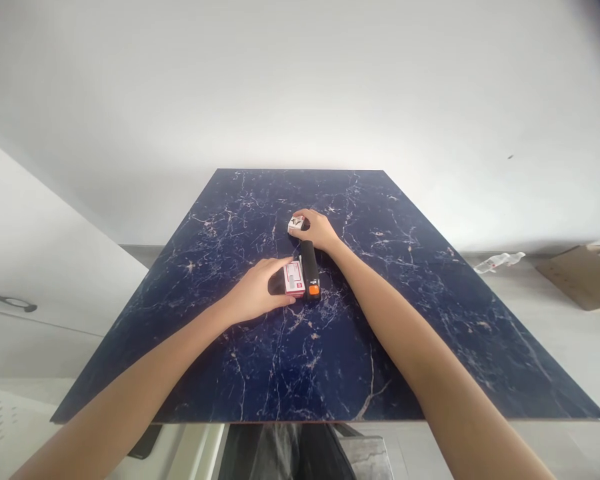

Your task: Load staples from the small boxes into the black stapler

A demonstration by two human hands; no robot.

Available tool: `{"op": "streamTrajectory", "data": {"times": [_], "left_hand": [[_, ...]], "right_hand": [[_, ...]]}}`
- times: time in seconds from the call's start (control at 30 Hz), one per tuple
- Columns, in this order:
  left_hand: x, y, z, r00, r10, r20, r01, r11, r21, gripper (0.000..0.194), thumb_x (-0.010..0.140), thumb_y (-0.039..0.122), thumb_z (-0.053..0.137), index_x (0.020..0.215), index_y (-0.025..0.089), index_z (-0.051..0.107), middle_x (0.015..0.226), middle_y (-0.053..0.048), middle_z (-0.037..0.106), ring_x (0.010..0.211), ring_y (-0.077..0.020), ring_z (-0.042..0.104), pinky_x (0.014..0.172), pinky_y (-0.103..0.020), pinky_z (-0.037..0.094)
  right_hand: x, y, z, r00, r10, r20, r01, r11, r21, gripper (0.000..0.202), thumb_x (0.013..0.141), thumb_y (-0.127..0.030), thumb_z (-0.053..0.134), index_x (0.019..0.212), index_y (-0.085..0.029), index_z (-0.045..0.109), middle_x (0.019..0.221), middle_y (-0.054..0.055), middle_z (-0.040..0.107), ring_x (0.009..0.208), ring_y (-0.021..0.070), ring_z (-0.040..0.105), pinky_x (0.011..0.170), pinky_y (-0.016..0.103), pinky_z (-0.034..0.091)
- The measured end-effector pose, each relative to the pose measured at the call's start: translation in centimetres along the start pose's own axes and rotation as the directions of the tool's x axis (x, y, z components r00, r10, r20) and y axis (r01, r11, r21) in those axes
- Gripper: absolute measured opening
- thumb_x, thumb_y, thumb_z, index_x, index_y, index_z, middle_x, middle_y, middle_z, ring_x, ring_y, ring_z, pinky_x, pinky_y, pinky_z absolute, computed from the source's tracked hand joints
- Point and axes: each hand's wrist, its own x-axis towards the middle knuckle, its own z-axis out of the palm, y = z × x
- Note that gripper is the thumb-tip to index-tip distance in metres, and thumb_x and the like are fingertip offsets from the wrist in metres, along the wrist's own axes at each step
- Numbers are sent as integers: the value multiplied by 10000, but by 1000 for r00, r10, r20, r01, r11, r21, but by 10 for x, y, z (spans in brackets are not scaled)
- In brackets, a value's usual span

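My left hand (254,290) grips a small white box with red edges (294,277), thumb at its near end and fingers at its far end. Right beside that box lies a black stapler-like object with an orange patch (311,270), on the dark blue marbled table (220,220). Farther back, my right hand (317,230) closes its thumb and fingers around a small white box with black markings (295,224). That box is just beyond the far end of the black object. My fingers partly cover both boxes.
A white wall (300,87) stands behind the table. A white cabinet with a dark handle (9,301) is at the left. On the floor to the right are a clear plastic bottle (499,262) and a cardboard box (583,277).
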Motion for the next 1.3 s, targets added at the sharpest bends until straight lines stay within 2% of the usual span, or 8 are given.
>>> {"op": "streamTrajectory", "data": {"times": [0.23, 0.43, 0.6, 0.83, 0.97, 1.1, 1.23, 1.3], "left_hand": [[6, -4, 1, 1000, 23, 5, -23, 1000, -16, 924, 791, 493, 814, 1584, 340, 365, 1467, -136, 549, 1227, -375, 592, 980, -534, 512], [3, -3, -1, 998, 55, 23, -54, 998, -26, 991, 786, 562, 799, 1615, 347, 302, 1492, -151, 516, 1319, -391, 531, 1045, -549, 472], [3, -1, -1, 998, 54, 35, -52, 997, -57, 928, 834, 643, 717, 1612, 346, 309, 1566, -138, 462, 1369, -393, 500, 1071, -548, 460], [-2, -2, -7, 998, 54, 34, -52, 997, -58, 1024, 810, 645, 744, 1635, 296, 249, 1598, -176, 403, 1455, -407, 389, 1123, -590, 407], [-1, -11, -17, 980, 60, -188, -89, 985, -148, 716, 971, 564, 571, 1593, 300, 331, 1566, -126, 475, 1382, -324, 494, 1116, -517, 426], [7, -22, -18, 919, -57, -390, -22, 980, -196, 522, 1014, 466, 505, 1485, 243, 476, 1430, -111, 603, 1191, -257, 624, 1015, -438, 505], [8, -22, -15, 964, -36, -265, 29, 999, -30, 493, 975, 363, 553, 1449, 230, 534, 1327, -102, 684, 1211, -300, 608, 1043, -505, 482], [7, -19, -15, 983, 24, -182, -9, 997, 82, 476, 957, 297, 552, 1428, 237, 572, 1325, -95, 690, 1243, -325, 578, 1079, -544, 444]], "right_hand": [[-3, -4, -1, 999, 7, 42, -12, 993, 120, 550, 732, -276, 745, 1264, -179, 642, 1183, 81, 724, 970, 222, 706, 942, 367, 541], [-3, -3, -4, 984, 177, -9, -170, 961, 220, 526, 755, -383, 782, 1230, -204, 645, 1215, 74, 736, 998, 210, 726, 947, 372, 552], [-6, -5, -6, 975, 222, -28, -209, 947, 245, 504, 772, -467, 774, 1192, -211, 664, 1204, 74, 741, 1014, 215, 723, 946, 372, 548], [-10, -19, -18, 989, 126, -71, -120, 989, 85, 455, 804, -462, 735, 1168, -195, 681, 1126, 80, 745, 968, 228, 697, 918, 381, 538], [-3, -39, -48, 994, -37, -105, 36, 999, -9, 554, 835, -428, 691, 1328, -181, 627, 1206, 114, 691, 983, 251, 663, 885, 380, 531], [-3, -75, -68, 974, -218, 59, 219, 976, -12, 562, 878, -433, 652, 1405, -247, 596, 1267, 97, 659, 1018, 263, 650, 891, 392, 519], [-7, -97, -64, 860, -223, 459, 263, 964, -24, 416, 815, -458, 735, 1191, -281, 737, 1179, 81, 723, 1028, 300, 675, 872, 426, 531], [-7, -100, -65, 840, -177, 513, 222, 975, -27, 378, 809, -471, 751, 1135, -280, 760, 1183, 87, 734, 1049, 320, 682, 876, 446, 538]]}}
